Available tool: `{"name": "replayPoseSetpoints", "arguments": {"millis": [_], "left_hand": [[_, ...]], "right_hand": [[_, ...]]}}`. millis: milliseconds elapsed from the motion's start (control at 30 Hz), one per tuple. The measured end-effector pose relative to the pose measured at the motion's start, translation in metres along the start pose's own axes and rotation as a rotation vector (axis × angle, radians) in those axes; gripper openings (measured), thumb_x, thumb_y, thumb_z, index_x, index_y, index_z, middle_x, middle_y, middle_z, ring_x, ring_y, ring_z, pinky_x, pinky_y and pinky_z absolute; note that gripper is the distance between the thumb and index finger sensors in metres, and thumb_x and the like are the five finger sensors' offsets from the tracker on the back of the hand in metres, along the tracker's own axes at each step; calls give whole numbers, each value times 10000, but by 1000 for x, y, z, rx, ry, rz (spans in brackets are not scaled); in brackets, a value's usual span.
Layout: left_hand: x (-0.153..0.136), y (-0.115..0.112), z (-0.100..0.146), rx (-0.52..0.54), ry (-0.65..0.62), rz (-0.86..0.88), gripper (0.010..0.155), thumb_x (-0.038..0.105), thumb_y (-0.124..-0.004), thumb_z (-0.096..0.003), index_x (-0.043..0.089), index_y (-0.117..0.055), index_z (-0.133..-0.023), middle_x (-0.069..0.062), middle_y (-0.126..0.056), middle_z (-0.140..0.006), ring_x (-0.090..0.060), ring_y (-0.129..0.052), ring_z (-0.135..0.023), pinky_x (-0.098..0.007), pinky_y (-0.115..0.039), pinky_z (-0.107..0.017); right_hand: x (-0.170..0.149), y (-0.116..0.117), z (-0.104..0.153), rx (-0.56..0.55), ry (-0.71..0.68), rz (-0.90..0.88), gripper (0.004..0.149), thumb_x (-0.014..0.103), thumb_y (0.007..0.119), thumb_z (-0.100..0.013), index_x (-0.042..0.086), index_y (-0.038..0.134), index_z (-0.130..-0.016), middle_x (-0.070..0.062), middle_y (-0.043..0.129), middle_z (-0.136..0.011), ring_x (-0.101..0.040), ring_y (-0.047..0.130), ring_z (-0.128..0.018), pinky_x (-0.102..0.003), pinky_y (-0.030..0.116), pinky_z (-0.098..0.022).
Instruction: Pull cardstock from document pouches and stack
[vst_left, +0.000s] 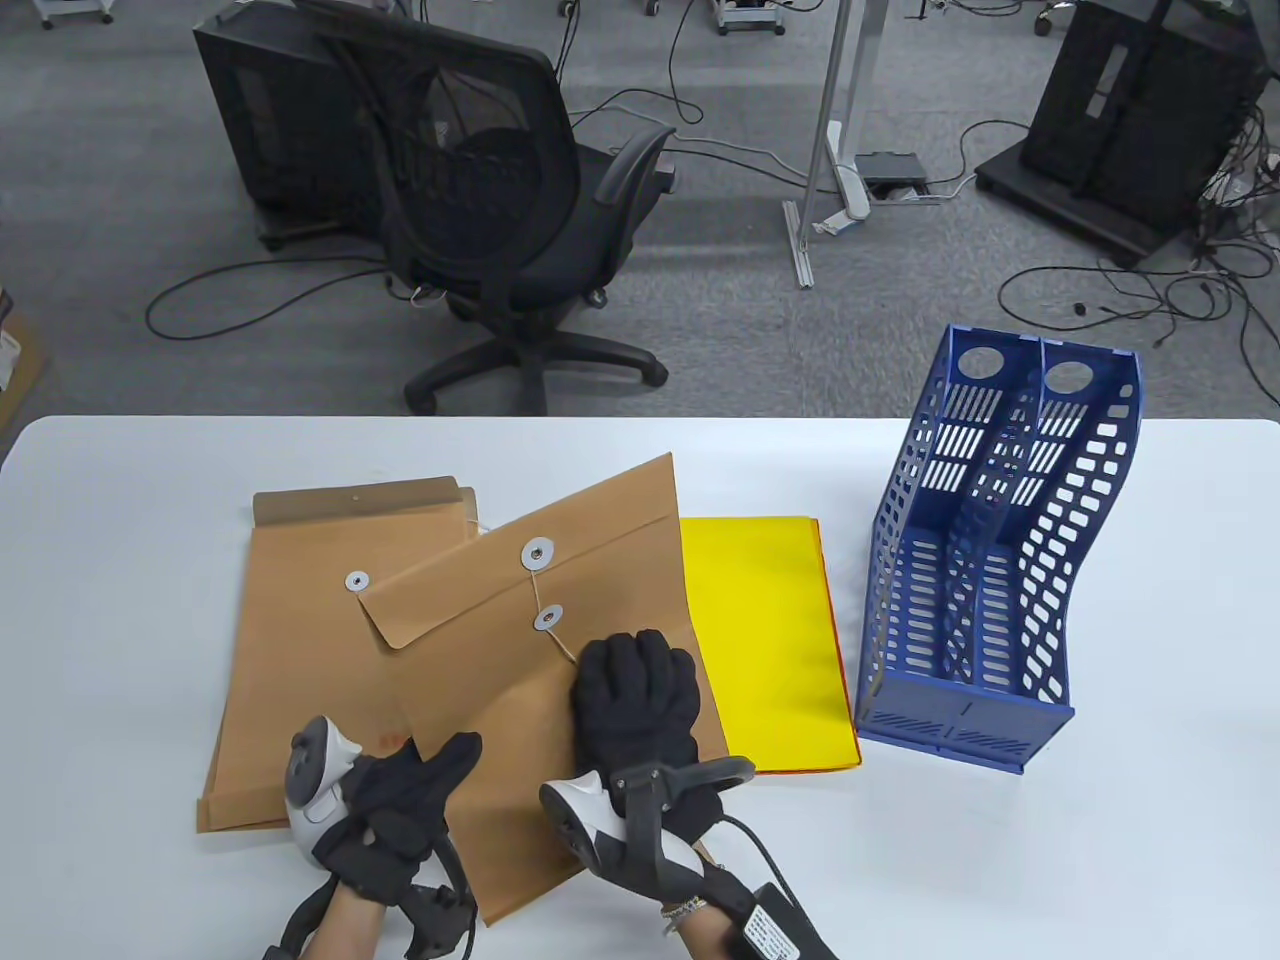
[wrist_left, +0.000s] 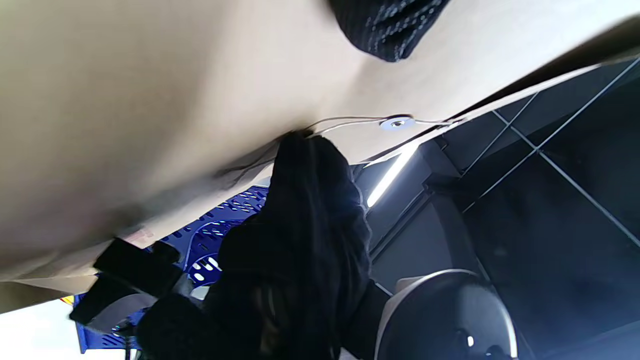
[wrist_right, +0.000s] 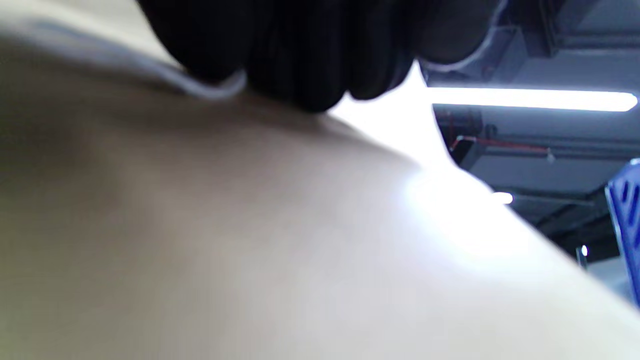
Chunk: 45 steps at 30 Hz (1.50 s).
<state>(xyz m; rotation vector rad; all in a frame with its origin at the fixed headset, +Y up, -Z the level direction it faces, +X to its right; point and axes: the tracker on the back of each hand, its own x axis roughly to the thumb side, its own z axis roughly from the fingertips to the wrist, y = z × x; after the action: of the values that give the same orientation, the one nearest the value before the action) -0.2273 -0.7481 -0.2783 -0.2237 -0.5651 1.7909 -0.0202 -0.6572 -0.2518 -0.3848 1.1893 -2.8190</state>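
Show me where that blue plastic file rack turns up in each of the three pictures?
Table view: the blue file rack stands at the right, beside the yellow cardstock.
Left wrist view: blue lattice shows low and left of centre, under the envelope.
Right wrist view: only a blue sliver at the right edge.
Shared landmark: the brown string-tie envelope.

No readable text from my end. There's a white label (vst_left: 768, 935) on the black box at the right wrist in the table view, with print on it, but it's too small to make out. Both pouches (vst_left: 560, 640) show plain brown faces, and the blue file rack (vst_left: 975, 590) has no marking I can read. Both wrist views are blurred, nothing legible there.
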Motion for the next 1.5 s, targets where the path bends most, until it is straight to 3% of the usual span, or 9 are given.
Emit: {"name": "replayPoseSetpoints", "arguments": {"millis": [133, 300, 400, 500, 700, 833, 967, 1200, 1500], "left_hand": [[2, -1, 0, 43, 33, -69, 509, 400, -695, -557, 407, -565, -1049, -74, -849, -998, -258, -937, -826, -407, -816, -543], [3, -5, -1, 35, 22, -85, 511, 399, -704, -552, 400, -578, -1047, -71, -862, -990, -254, -943, -822, -412, -815, -541], [2, -5, -1, 19, 34, -114, 510, 399, -708, -549, 399, -586, -1044, -70, -868, -986, -255, -945, -820, -415, -815, -540], [1, -5, -1, 10, 44, -130, 509, 400, -709, -549, 399, -588, -1044, -69, -871, -985, -253, -947, -820, -414, -815, -541], [3, -8, -3, -19, 33, -91, 509, 402, -709, -549, 400, -590, -1044, -61, -877, -982, -245, -953, -817, -409, -820, -540], [3, -8, -3, -28, 23, -52, 510, 403, -709, -550, 398, -588, -1045, -57, -879, -982, -242, -953, -818, -407, -820, -542], [2, -6, -3, -14, 4, 5, 509, 407, -707, -550, 401, -588, -1045, -52, -880, -981, -238, -955, -817, -405, -821, -542], [0, 0, 0, 43, 3, 19, 508, 407, -702, -555, 406, -577, -1047, -56, -864, -992, -241, -941, -830, -405, -811, -555], [-4, 2, 0, 47, 55, -44, 504, 410, -697, -559, 414, -574, -1048, -57, -852, -1001, -244, -927, -844, -406, -802, -567]], "right_hand": [[0, 0, 4, 15, -53, -68, 367, 354, 726, -521, 97, 817, -767, -108, 853, -766, -346, 812, -753, -516, 706, -586], [14, -23, -5, -15, -126, -68, 368, 373, 693, -551, 166, 829, -823, -47, 850, -818, -295, 813, -803, -471, 710, -642], [13, -44, -28, -114, -75, -87, 365, 380, 699, -546, 188, 850, -817, -30, 873, -806, -277, 840, -783, -455, 733, -629], [2, -58, -53, -130, 8, -118, 362, 371, 697, -550, 188, 858, -817, -29, 881, -806, -276, 843, -779, -455, 730, -631], [-53, -60, -78, -140, 217, -126, 362, 361, 698, -542, 177, 873, -799, -39, 896, -785, -279, 854, -754, -454, 734, -610], [-75, -47, -65, -126, 233, -78, 360, 329, 726, -513, 139, 910, -757, -77, 921, -743, -312, 868, -713, -479, 737, -572], [-75, -29, -40, -53, 179, 2, 358, 323, 730, -509, 140, 913, -756, -78, 920, -747, -314, 865, -720, -481, 732, -580], [-39, -2, 2, 20, -27, 62, 356, 324, 734, -503, 146, 917, -751, -74, 923, -748, -312, 865, -726, -483, 729, -587], [16, 4, 33, 18, -303, 51, 363, 351, 714, -510, 170, 898, -765, -39, 915, -763, -277, 865, -747, -459, 735, -612]]}}
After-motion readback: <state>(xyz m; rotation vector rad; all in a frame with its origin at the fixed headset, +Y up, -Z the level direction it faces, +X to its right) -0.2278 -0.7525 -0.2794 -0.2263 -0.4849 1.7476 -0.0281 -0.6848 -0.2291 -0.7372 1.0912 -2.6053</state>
